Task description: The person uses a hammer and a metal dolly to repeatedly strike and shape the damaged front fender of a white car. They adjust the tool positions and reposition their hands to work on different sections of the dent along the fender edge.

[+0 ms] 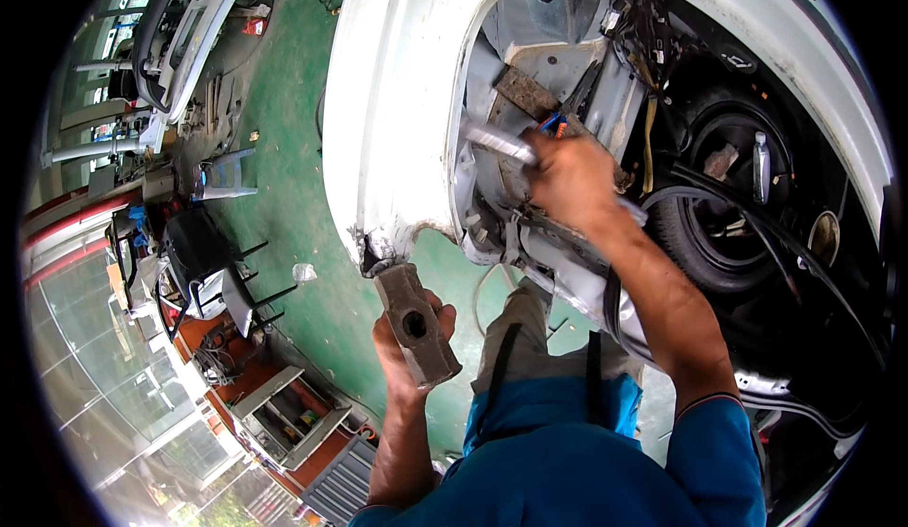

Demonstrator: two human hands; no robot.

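In my left hand (441,317) is a heavy rusty steel hammer head (416,328) with no handle in its eye hole. Its upper end is at the lower corner of the white car body panel (402,101); whether they touch I cannot tell. My right hand (570,179) is closed round a silvery bar-like tool (501,142), blurred by motion, over the opened rear of the car. Part of the tool is hidden in the fist. Just beyond those fingers a small blue and orange object (558,126) shows by a rusty metal piece (526,92).
To the right, a spare tyre (695,253), a clear bottle (760,167) and loose black cables (757,210) lie inside the car. Crumpled sheet metal (567,267) edges the opening. On the green floor at left stand a stool (225,175) and a black chair (203,248).
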